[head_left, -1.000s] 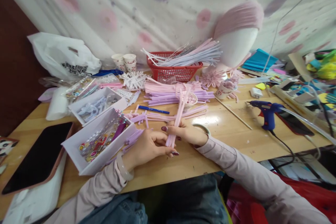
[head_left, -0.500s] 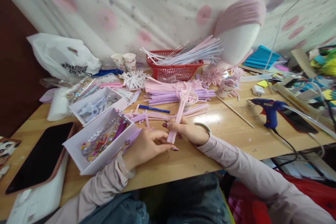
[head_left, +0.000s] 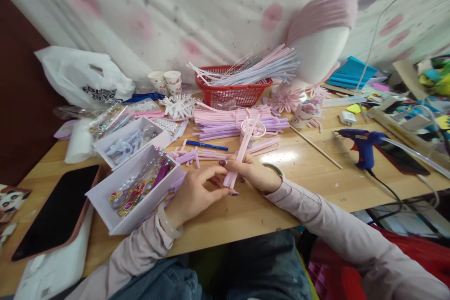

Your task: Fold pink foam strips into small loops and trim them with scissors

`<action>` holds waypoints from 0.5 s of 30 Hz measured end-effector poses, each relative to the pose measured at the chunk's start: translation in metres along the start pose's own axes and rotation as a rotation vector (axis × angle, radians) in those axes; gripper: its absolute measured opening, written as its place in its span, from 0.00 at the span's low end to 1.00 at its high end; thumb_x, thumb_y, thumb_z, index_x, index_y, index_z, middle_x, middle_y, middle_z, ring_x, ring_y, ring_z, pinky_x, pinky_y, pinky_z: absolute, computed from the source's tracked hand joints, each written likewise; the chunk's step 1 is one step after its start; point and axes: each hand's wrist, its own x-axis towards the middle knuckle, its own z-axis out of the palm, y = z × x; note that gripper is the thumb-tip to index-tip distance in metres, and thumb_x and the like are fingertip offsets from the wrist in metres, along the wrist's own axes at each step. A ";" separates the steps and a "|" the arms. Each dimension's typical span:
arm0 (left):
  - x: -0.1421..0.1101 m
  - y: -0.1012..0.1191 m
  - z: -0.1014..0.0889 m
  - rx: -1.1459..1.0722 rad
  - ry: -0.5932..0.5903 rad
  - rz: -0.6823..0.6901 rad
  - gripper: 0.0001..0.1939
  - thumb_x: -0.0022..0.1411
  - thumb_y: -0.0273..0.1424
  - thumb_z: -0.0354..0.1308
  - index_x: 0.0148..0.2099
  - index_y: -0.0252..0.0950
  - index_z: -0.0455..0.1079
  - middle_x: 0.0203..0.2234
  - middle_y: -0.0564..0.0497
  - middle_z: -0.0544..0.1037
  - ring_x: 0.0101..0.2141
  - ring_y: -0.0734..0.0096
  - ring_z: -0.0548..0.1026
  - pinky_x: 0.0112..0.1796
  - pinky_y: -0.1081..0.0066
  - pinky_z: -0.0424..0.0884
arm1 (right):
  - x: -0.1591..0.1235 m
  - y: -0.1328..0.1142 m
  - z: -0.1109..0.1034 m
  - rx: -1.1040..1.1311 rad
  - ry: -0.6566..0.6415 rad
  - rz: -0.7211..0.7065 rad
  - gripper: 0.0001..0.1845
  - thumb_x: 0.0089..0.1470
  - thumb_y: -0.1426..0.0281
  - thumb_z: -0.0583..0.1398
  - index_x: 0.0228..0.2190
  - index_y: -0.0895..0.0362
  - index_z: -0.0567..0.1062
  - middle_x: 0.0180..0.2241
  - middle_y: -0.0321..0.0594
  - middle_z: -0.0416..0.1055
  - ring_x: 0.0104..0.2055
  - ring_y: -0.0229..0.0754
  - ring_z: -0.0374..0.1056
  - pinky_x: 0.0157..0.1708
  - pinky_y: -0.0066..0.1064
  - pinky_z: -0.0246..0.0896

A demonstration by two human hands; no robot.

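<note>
A small bundle of pink pipe cleaners (head_left: pixel 240 152) slants up and away from me above the table's front part. My right hand (head_left: pixel 258 173) is closed around its lower part, the thumb lying across the front. At the near end of the bundle is my left hand (head_left: pixel 197 190), its thumb against the bottom ends and its fingers curled partly behind them. Just beyond, a paper cup (head_left: pixel 258 132) of small pink pieces is partly covered by the bundle. Pink and purple pipe cleaners (head_left: pixel 218 127) lie in stacks behind.
White boxes of beads and trinkets (head_left: pixel 101 208) stand at left, near a phone (head_left: pixel 58 213). A blue pen (head_left: pixel 206 145) lies mid-table. At right are a wooden stick (head_left: pixel 316 147) and a blue glue gun (head_left: pixel 363 147) with its cord. A red basket (head_left: pixel 234 96) stands at the back.
The left fingers have come in slightly closer around the bundle's lower end. The right hand keeps its hold, and the view has shifted a little.
</note>
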 end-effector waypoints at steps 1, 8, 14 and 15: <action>0.000 0.000 0.000 0.002 0.039 0.016 0.11 0.50 0.28 0.64 0.38 0.36 0.71 0.30 0.52 0.78 0.28 0.73 0.76 0.33 0.75 0.73 | 0.000 0.001 0.000 0.029 0.021 0.014 0.20 0.50 0.58 0.56 0.16 0.59 0.65 0.12 0.30 0.56 0.14 0.29 0.49 0.14 0.24 0.41; 0.003 0.000 -0.002 0.074 0.139 0.230 0.09 0.51 0.27 0.63 0.38 0.37 0.73 0.31 0.51 0.72 0.31 0.73 0.72 0.33 0.72 0.71 | 0.002 0.003 0.004 0.154 0.134 0.088 0.18 0.46 0.57 0.59 0.19 0.59 0.65 0.12 0.28 0.56 0.14 0.28 0.49 0.13 0.22 0.41; 0.003 -0.004 -0.003 0.052 0.109 0.309 0.09 0.55 0.24 0.60 0.38 0.42 0.77 0.30 0.51 0.69 0.32 0.73 0.70 0.32 0.72 0.70 | 0.001 0.002 0.008 0.261 0.141 0.138 0.18 0.45 0.59 0.60 0.18 0.59 0.63 0.11 0.27 0.53 0.13 0.28 0.46 0.13 0.22 0.40; 0.002 -0.004 -0.003 0.045 0.112 0.307 0.09 0.55 0.24 0.60 0.38 0.42 0.77 0.29 0.51 0.69 0.31 0.73 0.70 0.31 0.73 0.69 | 0.001 0.001 0.008 0.260 0.148 0.134 0.18 0.45 0.59 0.60 0.18 0.59 0.63 0.11 0.27 0.53 0.13 0.28 0.46 0.13 0.22 0.40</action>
